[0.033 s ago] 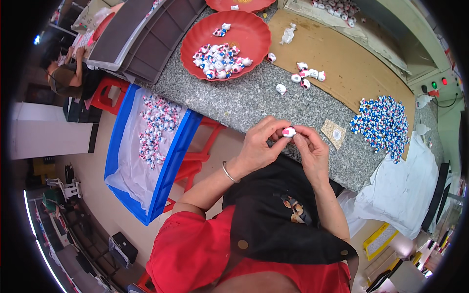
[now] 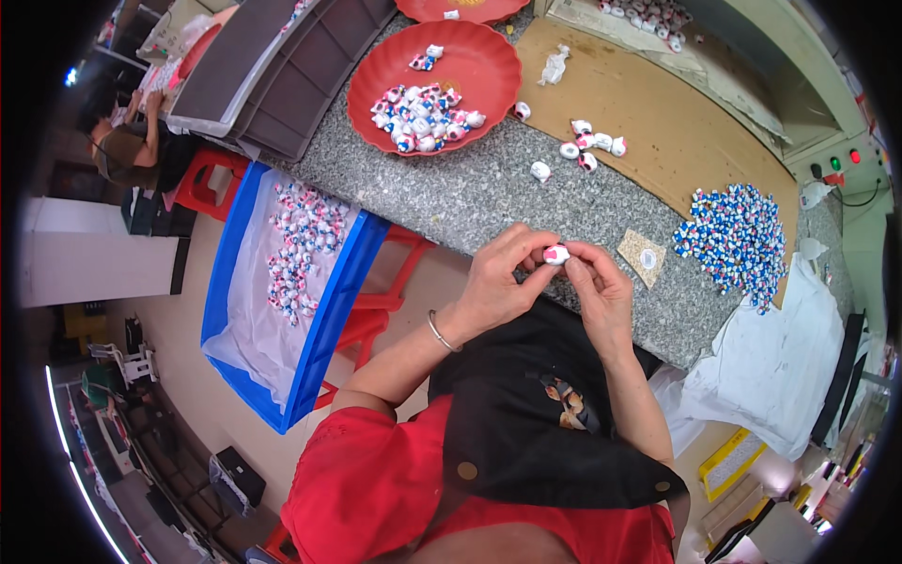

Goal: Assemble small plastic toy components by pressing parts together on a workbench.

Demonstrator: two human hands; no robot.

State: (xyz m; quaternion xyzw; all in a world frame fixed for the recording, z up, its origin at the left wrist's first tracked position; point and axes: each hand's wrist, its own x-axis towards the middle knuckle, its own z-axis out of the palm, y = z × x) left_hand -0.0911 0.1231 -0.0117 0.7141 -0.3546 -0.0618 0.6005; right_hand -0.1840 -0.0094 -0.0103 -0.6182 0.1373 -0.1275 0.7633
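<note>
A small white figurine piece with a pink patch (image 2: 556,255) is pinched between the fingertips of my left hand (image 2: 505,275) and my right hand (image 2: 603,293), just off the counter's near edge. Both hands are closed on it, and my fingers hide its underside. Beyond them, several loose white and pink pieces (image 2: 602,143) lie on the counter and on the brown board. A red scalloped dish (image 2: 479,56) holds a heap of white, pink and blue figurines (image 2: 423,117). To the right is a pile of tiny blue and white pieces (image 2: 735,240).
On the speckled counter (image 2: 423,193) lies a tan patch with a round label (image 2: 643,258). A blue crate (image 2: 349,268) lined with plastic holds figurines at left, near red stools (image 2: 381,282). A grey crate (image 2: 305,85), white plastic sheeting (image 2: 775,362) and another person (image 2: 132,141) also show.
</note>
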